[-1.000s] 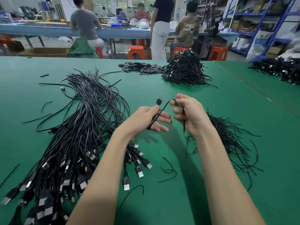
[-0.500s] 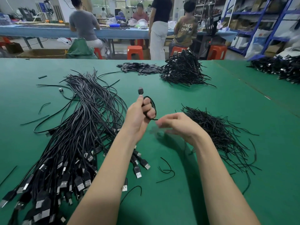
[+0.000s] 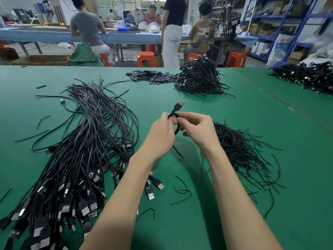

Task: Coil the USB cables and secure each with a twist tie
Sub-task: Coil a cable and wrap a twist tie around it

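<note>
At frame centre, your left hand [image 3: 162,131] and right hand [image 3: 197,129] both pinch the coiled USB cable [image 3: 177,109], fingers curled, above the table [image 3: 252,123].

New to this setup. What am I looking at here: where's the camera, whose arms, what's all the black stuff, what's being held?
There is no robot here. The camera sits on a person's head and looks forward and down, so the two bare arms reaching in from the bottom belong to the wearer.

The left hand and right hand meet above a green table. Together they pinch one coiled USB cable; its plug sticks up past the fingers. A thin black strand hangs below the hands, probably the twist tie, though the fingers hide how it wraps.

On the table: to the left a big bundle of loose cables with plugs toward the camera; to the right a heap of twist ties; farther back a pile of finished coils.

Behind the table, other people work at a blue bench.
</note>
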Demonstrator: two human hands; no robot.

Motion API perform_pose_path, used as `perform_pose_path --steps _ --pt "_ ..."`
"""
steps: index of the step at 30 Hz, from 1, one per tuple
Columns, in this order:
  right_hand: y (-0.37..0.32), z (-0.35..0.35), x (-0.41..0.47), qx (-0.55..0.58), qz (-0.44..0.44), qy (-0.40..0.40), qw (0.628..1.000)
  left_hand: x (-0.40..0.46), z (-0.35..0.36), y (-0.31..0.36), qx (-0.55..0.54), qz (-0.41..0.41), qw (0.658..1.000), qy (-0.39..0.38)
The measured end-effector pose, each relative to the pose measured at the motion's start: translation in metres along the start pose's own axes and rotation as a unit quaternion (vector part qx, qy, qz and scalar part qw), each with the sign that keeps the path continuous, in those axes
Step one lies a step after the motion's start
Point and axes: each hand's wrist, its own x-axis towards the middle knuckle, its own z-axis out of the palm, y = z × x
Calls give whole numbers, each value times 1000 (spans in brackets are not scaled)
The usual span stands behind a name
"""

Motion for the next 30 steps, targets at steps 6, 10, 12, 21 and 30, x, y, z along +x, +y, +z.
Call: perform_pose_path --steps 6,10,12,21,30 --pt "3 6 -1 144 46 -15 988 -1 15 2 104 43 993 34" --pt "3 5 -1 138 25 -16 990 -4 17 2 63 21 998 -4" --pt "1 2 -2 106 -1 -46 993 -4 17 2 59 9 998 5" --pt "-1 -4 4 -21 -34 25 999 -4 21 0 30 35 998 -31" --pt "-11 -34 7 -194 111 -33 974 0 33 -15 -176 -68 982 13"
